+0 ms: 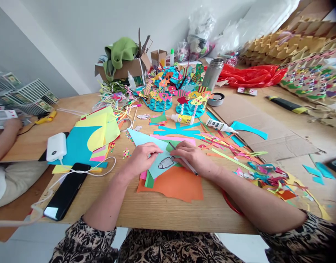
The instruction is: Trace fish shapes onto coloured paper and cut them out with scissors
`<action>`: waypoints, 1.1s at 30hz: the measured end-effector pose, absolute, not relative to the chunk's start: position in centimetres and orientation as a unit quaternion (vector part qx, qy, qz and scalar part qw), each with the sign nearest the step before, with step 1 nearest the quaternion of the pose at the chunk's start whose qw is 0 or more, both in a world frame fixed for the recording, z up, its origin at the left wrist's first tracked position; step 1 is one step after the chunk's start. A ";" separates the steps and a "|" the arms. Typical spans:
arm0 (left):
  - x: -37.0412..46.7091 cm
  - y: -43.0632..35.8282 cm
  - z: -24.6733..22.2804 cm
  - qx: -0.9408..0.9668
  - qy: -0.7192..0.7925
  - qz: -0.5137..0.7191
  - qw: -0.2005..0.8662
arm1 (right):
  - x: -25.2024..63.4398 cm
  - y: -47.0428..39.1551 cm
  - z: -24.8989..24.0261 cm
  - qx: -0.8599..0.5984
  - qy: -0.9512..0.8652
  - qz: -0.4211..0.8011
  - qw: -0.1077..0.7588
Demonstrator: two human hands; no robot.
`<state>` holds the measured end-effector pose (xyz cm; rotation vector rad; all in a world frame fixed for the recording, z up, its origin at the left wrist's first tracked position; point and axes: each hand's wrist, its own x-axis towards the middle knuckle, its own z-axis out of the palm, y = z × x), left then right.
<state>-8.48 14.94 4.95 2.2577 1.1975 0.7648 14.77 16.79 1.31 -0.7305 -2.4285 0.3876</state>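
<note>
Light blue sheet (135, 138) sits mid-frame, in front of you, with a fish drawing (166, 163) in dark outline near its lower corner. Your right hand (191, 155) has a pen (190, 167) tucked in its fingers, slanting from upper left to lower right; fingertips rest by a small green piece (169, 147) on the sheet. Your left hand (144, 157) is over the sheet's left part, fingers bent (can't tell if they pinch the paper or just rest on it).

Underneath: orange paper (170, 190), plus pink and green edges sticking out. Just above, center: blue strips (178, 128) crossing each other, a yellow-labelled glue bottle (182, 119) and, to its right, a second glue bottle (221, 125) lying on its side. Behind those, upper center, paper fish on blue bases (191, 109), then a metal flask (213, 73).

Right of frame: paper scraps (277, 179), cardboard sheet (280, 137), cutter (287, 105) at its far edge, red plastic bag (255, 75) beyond.

Left of frame: colored paper stack (80, 140), white power bank (56, 146), black phone (70, 190) under a white cable (102, 174). Far left edge: another person's forearm (4, 140).
</note>
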 end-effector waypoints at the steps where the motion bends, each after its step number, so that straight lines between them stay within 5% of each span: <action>1: -8.7 14.8 5.0 0.815 0.453 0.279 0.229 | 14.7 16.7 1.3 -0.270 -0.913 0.139 0.274; 13: -8.6 14.8 2.6 0.833 0.474 0.184 0.218 | 14.2 16.3 1.6 -0.281 -0.922 0.153 0.217; 24: -9.2 15.0 2.5 0.829 0.459 0.212 0.239 | 15.8 17.4 2.7 -0.350 -0.808 0.334 0.336; 33: -9.4 14.7 2.0 0.849 0.431 0.214 0.220 | 16.5 18.3 4.4 -0.427 -0.744 0.341 0.385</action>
